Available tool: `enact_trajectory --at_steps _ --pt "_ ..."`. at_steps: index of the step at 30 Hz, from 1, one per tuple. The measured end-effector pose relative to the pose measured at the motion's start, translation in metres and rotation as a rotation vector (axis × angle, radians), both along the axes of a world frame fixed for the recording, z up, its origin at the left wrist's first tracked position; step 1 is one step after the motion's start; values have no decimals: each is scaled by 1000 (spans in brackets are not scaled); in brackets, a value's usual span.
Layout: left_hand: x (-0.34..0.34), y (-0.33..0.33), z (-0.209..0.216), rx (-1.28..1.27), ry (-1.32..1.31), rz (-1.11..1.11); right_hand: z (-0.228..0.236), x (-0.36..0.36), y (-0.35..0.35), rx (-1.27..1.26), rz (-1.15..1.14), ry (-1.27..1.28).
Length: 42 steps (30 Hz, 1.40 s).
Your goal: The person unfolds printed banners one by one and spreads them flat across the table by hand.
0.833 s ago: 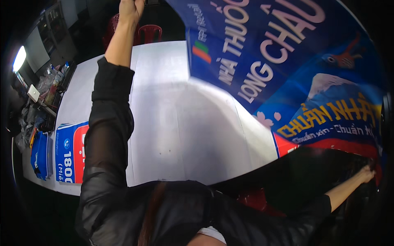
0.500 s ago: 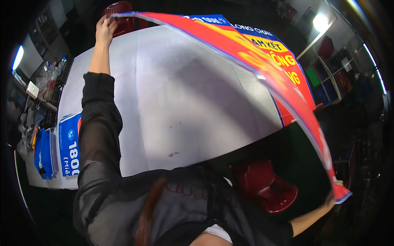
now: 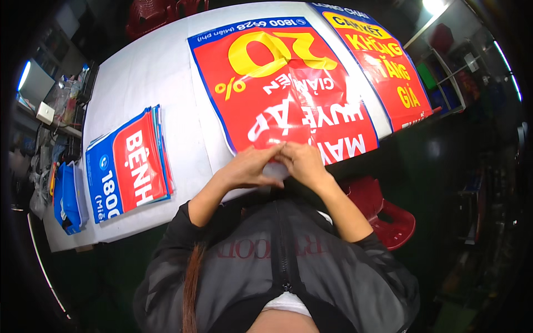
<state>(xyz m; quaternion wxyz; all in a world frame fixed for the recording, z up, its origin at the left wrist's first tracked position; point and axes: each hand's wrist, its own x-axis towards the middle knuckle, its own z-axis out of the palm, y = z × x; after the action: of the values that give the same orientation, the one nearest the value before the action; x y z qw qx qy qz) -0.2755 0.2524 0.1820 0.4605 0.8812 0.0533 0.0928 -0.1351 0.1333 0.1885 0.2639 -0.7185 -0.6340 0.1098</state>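
A red printed banner (image 3: 266, 91) with a blue border and large yellow and white lettering lies spread on the white table (image 3: 139, 86), slightly creased. My left hand (image 3: 250, 169) and my right hand (image 3: 304, 166) meet at its near edge, fingertips close together. Both hands curl around that edge, and a bit of white shows between them. The left thumb points down toward my body. Exactly how the fingers grip the edge is partly hidden.
A second red banner (image 3: 383, 66) with a yellow band lies at the right. On the left are a stack of folded banners (image 3: 136, 161) and a blue basket (image 3: 68, 197). Dark red chairs stand near the front edge (image 3: 380, 213) and behind the table (image 3: 150, 16).
Both hands came from wide apart to together at the near edge. The banner, held stretched in the air before, now lies on the table. The left-hand stack is now fully uncovered.
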Motion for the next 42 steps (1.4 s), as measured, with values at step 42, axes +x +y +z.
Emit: enact_trajectory --at_steps 42 --pt "-35 191 -34 432 695 1243 -235 389 463 -209 -272 -294"
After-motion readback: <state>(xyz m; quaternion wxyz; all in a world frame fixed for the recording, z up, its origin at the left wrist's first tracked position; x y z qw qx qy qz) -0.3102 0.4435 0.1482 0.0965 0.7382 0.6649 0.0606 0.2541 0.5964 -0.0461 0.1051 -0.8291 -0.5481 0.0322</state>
